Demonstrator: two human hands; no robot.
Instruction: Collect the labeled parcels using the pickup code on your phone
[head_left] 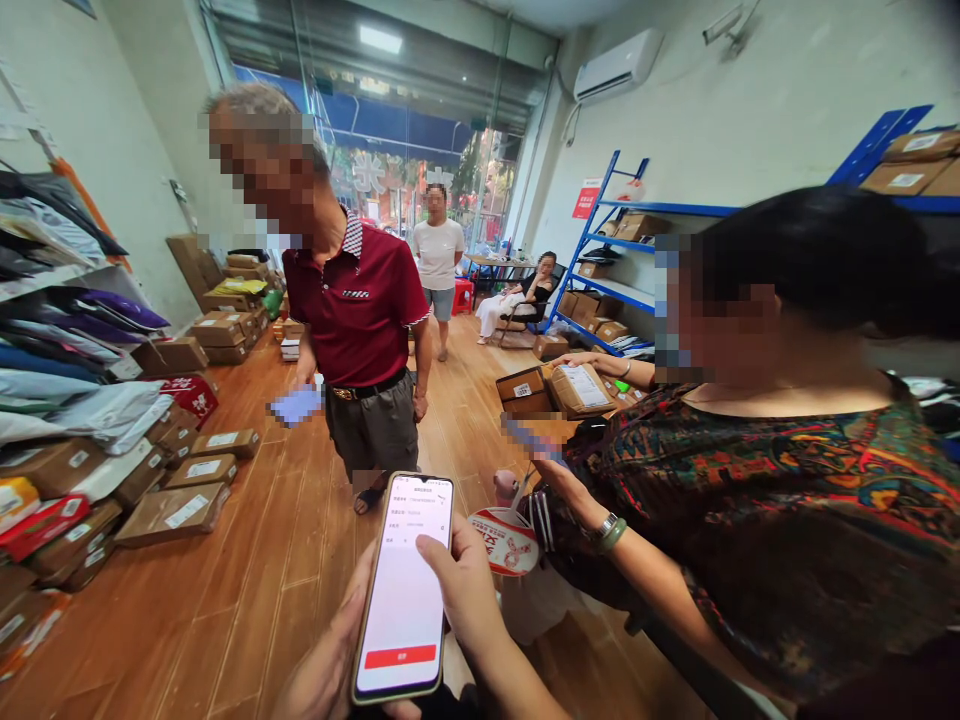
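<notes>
A smartphone (403,600) is held upright low in the middle of the view. Its lit screen shows a white form with lines of small text and a red button at the bottom. My left hand (341,640) wraps round the phone's left edge and back, most of its fingers hidden behind it. My right hand (469,575) grips the right edge, its thumb resting on the upper part of the screen and its other fingers partly hidden behind the phone.
Beside me on the right, a person (720,540) holds a phone and touches a parcel (579,390). Another person in a red shirt (360,300) stands ahead. Cardboard boxes (172,510) and a rack of bagged parcels (67,350) line the left; blue shelves (622,245) stand right.
</notes>
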